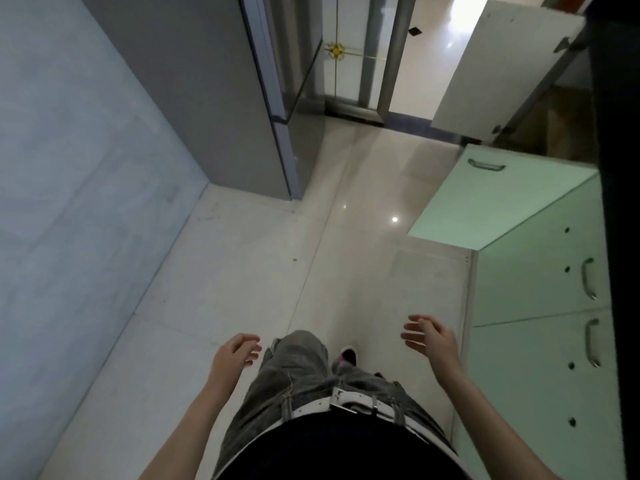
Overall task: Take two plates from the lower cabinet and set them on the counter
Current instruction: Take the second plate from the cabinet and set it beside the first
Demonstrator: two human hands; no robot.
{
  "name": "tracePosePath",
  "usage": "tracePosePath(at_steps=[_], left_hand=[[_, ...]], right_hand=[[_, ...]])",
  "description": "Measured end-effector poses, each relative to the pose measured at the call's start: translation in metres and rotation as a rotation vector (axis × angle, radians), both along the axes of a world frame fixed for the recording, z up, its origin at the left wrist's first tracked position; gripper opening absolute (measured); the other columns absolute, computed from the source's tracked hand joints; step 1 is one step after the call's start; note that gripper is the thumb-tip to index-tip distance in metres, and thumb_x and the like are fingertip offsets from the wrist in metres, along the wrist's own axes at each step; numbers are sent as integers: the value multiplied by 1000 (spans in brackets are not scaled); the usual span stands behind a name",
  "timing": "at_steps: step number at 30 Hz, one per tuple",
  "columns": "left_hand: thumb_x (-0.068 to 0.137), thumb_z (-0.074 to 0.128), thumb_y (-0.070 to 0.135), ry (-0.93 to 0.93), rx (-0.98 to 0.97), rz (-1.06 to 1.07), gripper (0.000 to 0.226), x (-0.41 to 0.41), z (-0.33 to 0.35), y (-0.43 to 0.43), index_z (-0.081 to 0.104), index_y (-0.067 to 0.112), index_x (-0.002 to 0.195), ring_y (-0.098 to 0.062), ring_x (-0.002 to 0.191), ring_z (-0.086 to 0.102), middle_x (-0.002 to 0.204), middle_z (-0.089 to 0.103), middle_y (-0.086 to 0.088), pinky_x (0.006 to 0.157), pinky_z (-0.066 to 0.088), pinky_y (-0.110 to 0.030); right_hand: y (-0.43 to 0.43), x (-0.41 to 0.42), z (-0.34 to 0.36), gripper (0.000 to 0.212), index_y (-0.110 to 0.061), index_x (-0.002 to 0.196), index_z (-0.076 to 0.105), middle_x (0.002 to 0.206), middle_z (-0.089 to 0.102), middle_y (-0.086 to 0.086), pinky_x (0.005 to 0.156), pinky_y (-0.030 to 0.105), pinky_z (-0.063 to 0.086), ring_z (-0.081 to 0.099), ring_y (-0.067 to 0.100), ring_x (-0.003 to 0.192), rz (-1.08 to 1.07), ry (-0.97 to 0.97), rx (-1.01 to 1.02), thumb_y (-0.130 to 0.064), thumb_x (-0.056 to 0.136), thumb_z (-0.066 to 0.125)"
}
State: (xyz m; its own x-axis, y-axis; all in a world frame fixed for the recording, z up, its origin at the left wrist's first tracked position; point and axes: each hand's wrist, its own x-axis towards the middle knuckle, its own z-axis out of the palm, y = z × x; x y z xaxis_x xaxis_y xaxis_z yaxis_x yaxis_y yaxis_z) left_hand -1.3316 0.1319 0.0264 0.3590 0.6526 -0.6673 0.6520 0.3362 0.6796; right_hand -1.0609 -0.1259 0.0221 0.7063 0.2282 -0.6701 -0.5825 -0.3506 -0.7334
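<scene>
I look down at the floor. My left hand (235, 355) hangs in front of my waist, fingers loosely curled and empty. My right hand (429, 337) is raised beside the lower cabinets, fingers spread, holding nothing. A pale green lower cabinet door (502, 199) stands swung open ahead on the right, its handle (486, 165) showing. Farther on, a white cabinet door (502, 71) is also open. The dark counter edge (620, 202) runs down the right side. No plates are visible; the cabinet interiors are hidden.
Closed green cabinet doors (540, 358) with metal handles line the right. A grey refrigerator (207, 98) stands ahead on the left against a grey wall (69, 168). Pale tiled floor (259, 254) runs forward to a doorway with a glass sliding door (349, 57).
</scene>
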Motion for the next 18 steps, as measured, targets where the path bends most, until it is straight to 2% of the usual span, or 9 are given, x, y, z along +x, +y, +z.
tracePosePath(at_steps=[4,7,12,18], left_hand=[[96,52,5,43,-1,80,18,56,-12,56,68,7,88,-31,78,64,85,71,-16,72,49,-36],[96,53,7,61,-26,57,18,115,-27,104,69,10,87,-32,78,64,83,71,-14,72,48,-36],[95,54,8,-12,-27,-27,19,266,-29,207,69,13,85,-29,77,65,83,72,-12,75,50,-37],[95,54,10,-95,17,-370,18,464,7,300,69,19,87,-20,77,67,85,73,-5,72,51,-30]], right_hand=[[78,92,8,23,5,105,63,87,66,19,72,39,54,65,34,73,60,-12,45,-4,100,42],[133,156,-1,23,4,106,63,87,66,18,71,38,55,66,33,72,70,-8,44,-4,100,42],[204,257,-9,26,5,108,64,92,66,21,73,39,55,66,34,75,-9,-6,8,-5,100,42],[251,368,11,25,0,105,65,97,69,23,73,37,58,69,35,82,-147,-33,-45,-7,100,41]])
